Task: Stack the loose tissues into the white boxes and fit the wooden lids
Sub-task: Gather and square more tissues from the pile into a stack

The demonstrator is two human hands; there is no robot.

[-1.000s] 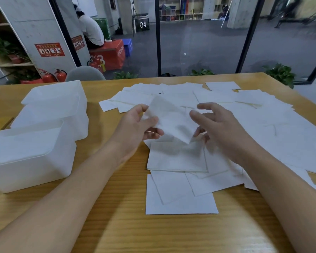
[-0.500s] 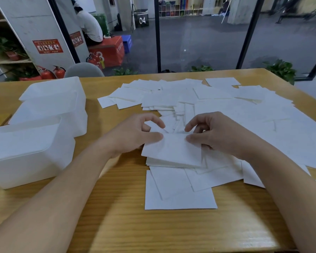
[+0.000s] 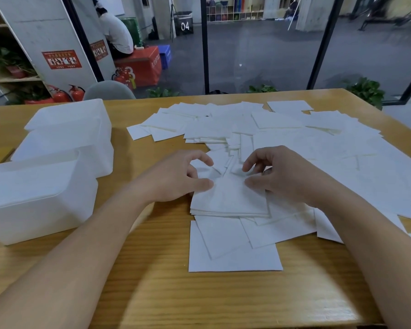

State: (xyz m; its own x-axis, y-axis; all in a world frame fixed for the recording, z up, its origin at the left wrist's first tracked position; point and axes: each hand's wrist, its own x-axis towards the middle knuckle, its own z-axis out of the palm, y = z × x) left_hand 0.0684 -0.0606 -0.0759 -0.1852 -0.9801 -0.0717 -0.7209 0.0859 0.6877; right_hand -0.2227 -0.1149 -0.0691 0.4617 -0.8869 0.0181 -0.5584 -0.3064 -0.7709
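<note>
White boxes: three; hands: two.

Boxes left on the table, loose tissues spread right, beside them.

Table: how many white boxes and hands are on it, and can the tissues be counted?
Boxes: 3
Hands: 2, left hand and right hand
Total: 5
Tissues: too many, overlapping, to count
</note>
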